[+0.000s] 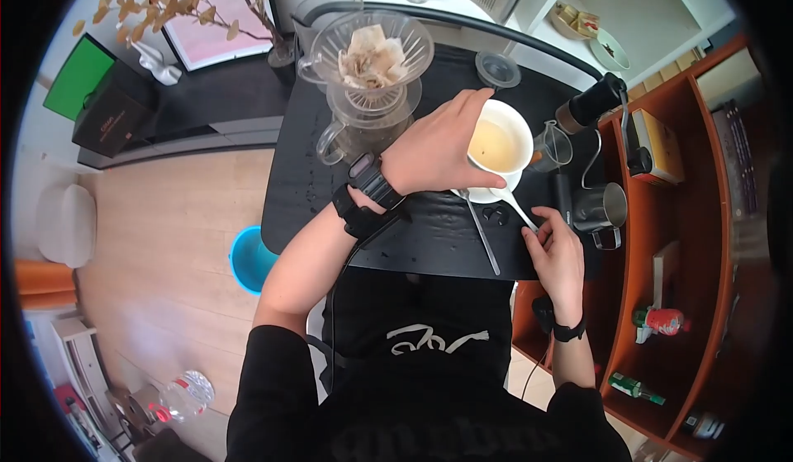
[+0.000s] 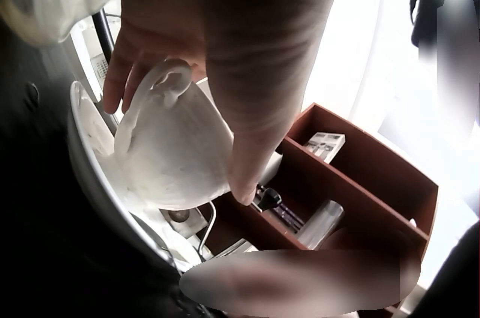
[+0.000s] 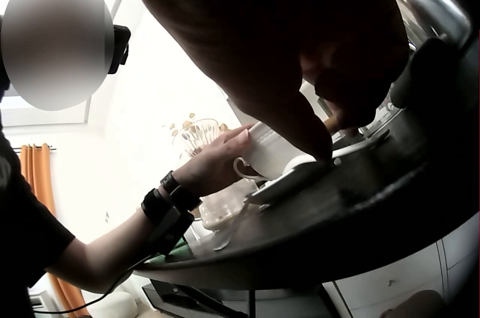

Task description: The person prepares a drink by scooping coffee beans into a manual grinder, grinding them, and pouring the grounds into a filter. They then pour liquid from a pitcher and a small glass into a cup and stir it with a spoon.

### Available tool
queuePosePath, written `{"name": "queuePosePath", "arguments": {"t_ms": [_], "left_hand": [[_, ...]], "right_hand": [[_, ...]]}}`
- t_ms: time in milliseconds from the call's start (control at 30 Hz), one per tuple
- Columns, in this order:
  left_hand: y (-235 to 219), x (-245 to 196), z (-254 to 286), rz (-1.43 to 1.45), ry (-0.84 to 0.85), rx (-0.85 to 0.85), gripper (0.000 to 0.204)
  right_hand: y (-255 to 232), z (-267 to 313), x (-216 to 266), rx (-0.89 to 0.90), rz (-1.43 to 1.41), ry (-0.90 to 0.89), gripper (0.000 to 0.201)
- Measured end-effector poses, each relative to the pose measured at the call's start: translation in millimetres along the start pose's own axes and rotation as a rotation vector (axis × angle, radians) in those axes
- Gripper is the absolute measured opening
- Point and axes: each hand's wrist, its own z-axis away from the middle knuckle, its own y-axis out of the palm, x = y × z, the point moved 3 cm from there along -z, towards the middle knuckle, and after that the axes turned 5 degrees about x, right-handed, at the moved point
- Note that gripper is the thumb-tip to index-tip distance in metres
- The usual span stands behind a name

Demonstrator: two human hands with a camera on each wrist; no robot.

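My left hand (image 1: 438, 144) grips a white cup (image 1: 524, 132) from its left side, fingers along the far rim and thumb at the near side. A pale yellow drink (image 1: 496, 142) is inside. The cup leans over a white saucer (image 1: 475, 195), and its looped handle shows under the palm in the left wrist view. With thumb and fingers, my right hand (image 1: 557, 251) pinches the handle of a white spoon (image 1: 518, 208), whose other end reaches the saucer. A slim metal spoon (image 1: 482, 235) lies from the saucer toward the table's near edge.
A dripper (image 1: 417, 37) with a used paper filter tops a glass server (image 1: 363, 127) on the left. Rightward are a glass beaker (image 1: 552, 148), a hand grinder (image 1: 591, 103) and a steel pitcher (image 1: 607, 206). Brown shelves (image 1: 644, 272) border the black table (image 1: 388, 243).
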Motion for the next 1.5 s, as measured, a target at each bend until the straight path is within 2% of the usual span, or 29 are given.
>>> {"name": "queuePosePath", "arguments": {"t_ms": [200,267,367,433,567,667,867,1067,1167,1300,1400,1500], "left_hand": [[1.5,3.4,7.4,-0.025,0.057,-0.076,0.101],[0.5,5.2,9.4,0.022,0.005,-0.018,0.101],[2.6,8.1,12.2,0.069,-0.03,0.02,0.099],[2.5,8.9,11.8,0.07,-0.015,-0.008,0.098],[4.9,9.6,11.5,0.082,0.026,-0.069,0.098],[9.4,7.5,14.2,0.122,0.023,-0.081,0.099],[6.3,6.3,13.3,0.153,-0.034,-0.033,0.102],[10.6,12.4,12.5,0.22,-0.05,-0.022,0.105],[12.8,14.0,12.0,0.253,-0.044,-0.031,0.107],[13.2,16.1,9.6,0.276,-0.056,-0.034,0.108],[13.3,17.7,8.3,0.268,-0.02,-0.049,0.107],[13.9,16.5,7.7,0.291,-0.028,-0.039,0.106]], "right_hand": [[0.1,-7.0,1.6,-0.042,0.026,-0.069,0.012],[-5.0,-4.6,5.8,-0.039,-0.035,-0.028,0.009],[-15.1,-1.1,5.3,-0.099,-0.08,-0.122,0.007],[-24.8,4.5,2.5,-0.105,-0.161,-0.041,0.005],[-46.0,17.9,-9.9,-0.458,-0.425,-0.034,0.007],[-70.0,7.4,9.9,-0.564,-0.466,-0.133,0.01],[-45.9,-74.7,54.8,-0.288,-0.374,-0.354,0.014],[-19.5,-127.3,60.3,-0.068,-0.426,-0.425,0.026],[-17.0,-133.7,59.7,-0.17,-0.505,-0.463,0.028],[-26.8,-137.2,33.2,-0.104,-0.48,-0.446,0.027],[-16.4,-132.0,33.8,-0.027,-0.668,-0.433,0.026],[-17.6,-130.0,39.4,-0.039,-0.682,-0.415,0.026]]}}
